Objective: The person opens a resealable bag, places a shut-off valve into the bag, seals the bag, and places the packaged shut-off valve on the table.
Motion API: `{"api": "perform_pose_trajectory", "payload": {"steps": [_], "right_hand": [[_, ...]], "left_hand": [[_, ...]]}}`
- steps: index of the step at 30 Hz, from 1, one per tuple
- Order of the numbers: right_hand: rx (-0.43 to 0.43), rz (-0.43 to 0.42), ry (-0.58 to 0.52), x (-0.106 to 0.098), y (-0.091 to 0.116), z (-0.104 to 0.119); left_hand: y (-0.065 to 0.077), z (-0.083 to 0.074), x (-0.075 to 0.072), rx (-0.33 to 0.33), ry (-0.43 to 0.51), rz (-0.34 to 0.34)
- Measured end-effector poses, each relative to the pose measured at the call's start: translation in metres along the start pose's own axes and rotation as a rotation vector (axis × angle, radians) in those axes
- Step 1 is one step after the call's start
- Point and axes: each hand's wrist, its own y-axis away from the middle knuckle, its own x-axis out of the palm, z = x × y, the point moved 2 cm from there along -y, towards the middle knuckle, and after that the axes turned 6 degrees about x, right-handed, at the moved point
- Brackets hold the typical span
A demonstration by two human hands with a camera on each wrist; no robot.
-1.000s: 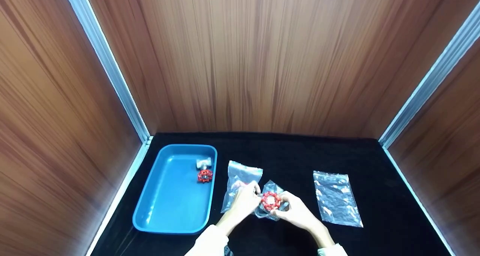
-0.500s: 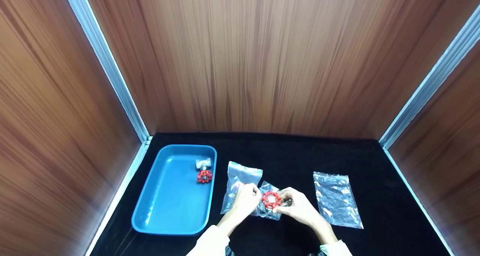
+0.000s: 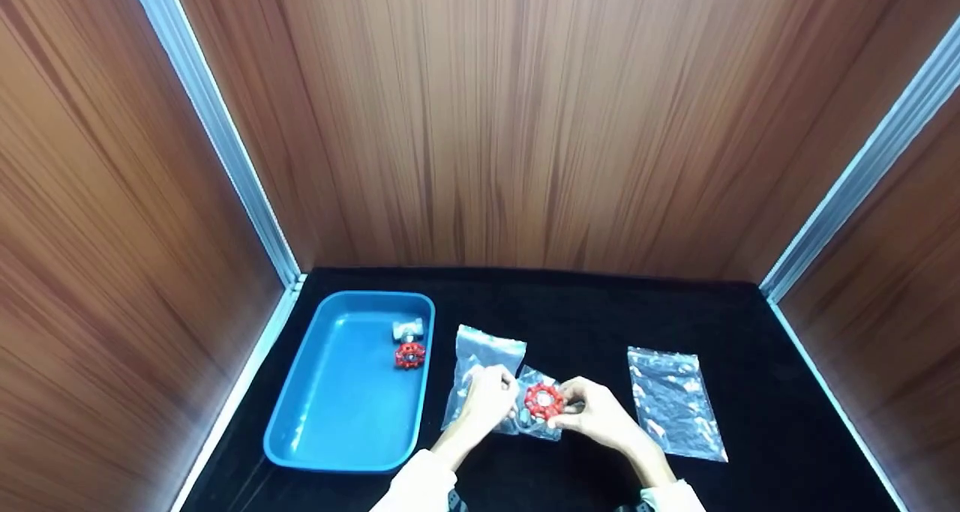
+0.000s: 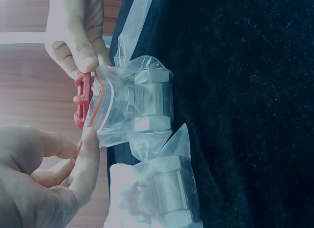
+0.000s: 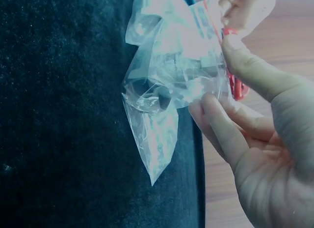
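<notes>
The left hand (image 3: 487,401) has its thumb and finger pinched together on the lip of the clear bag (image 4: 117,117), beside the red zip strip (image 4: 101,101). The right hand (image 3: 598,416) grasps the lip on the opposite side, its thumb right against the red handwheel (image 3: 544,401); whether it also bears on the wheel's rim is hard to tell. Between the two sets of fingertips the wheel stands clear of the bag's mouth, while the metal valve body (image 4: 154,98) sits below the fingers, inside the film and over the black cloth (image 3: 570,317).

To judge from this, the work is about getting the narrow mouth and the wide wheel past each other. It should go best with both pinches on film alone, level with each other, drawing the lip evenly outward so that the strip does not snag on the wheel's lobes. Easing one side at a time, with the valve held upright from below, would spare the film from tearing; a hard tug from one hand could tip the heavy body.

Just beyond the left hand's fingers, on their outer side, a second bag (image 3: 491,341) lies partly hidden under that hand, so the left wrist needs room not to drag it. Farther out past those fingers is the blue tray (image 3: 322,437), with another valve (image 3: 409,348) in it. Well out from the right fingers, a flat bag (image 3: 671,399) rests on the cloth
</notes>
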Motion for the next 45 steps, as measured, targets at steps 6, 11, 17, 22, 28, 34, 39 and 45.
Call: {"api": "perform_pose_trajectory", "payload": {"steps": [6, 11, 17, 22, 28, 34, 39, 45], "right_hand": [[-0.029, 0.017, 0.035, -0.003, -0.002, 0.002], [-0.039, -0.049, 0.11, -0.005, -0.005, 0.003], [-0.011, -0.093, 0.168, -0.006, -0.006, 0.001], [-0.01, -0.093, 0.151, -0.007, -0.005, 0.0], [0.045, -0.068, 0.086, -0.006, -0.002, -0.003], [0.012, -0.059, 0.094, -0.005, 0.001, -0.004], [0.064, -0.058, 0.09, -0.004, 0.002, -0.006], [0.084, -0.118, 0.091, -0.005, 0.002, -0.007]], "left_hand": [[-0.003, 0.0, -0.003, -0.024, 0.012, -0.007], [-0.005, 0.0, -0.004, -0.027, 0.005, -0.007], [-0.007, 0.001, -0.004, -0.022, -0.008, -0.004], [-0.008, 0.0, -0.003, -0.009, -0.025, -0.029], [-0.008, 0.001, -0.001, -0.057, 0.043, -0.031], [-0.009, 0.002, 0.001, -0.086, 0.074, -0.034], [-0.009, 0.004, 0.003, -0.108, 0.074, -0.042], [-0.01, 0.004, 0.005, -0.107, 0.07, -0.032]]}}
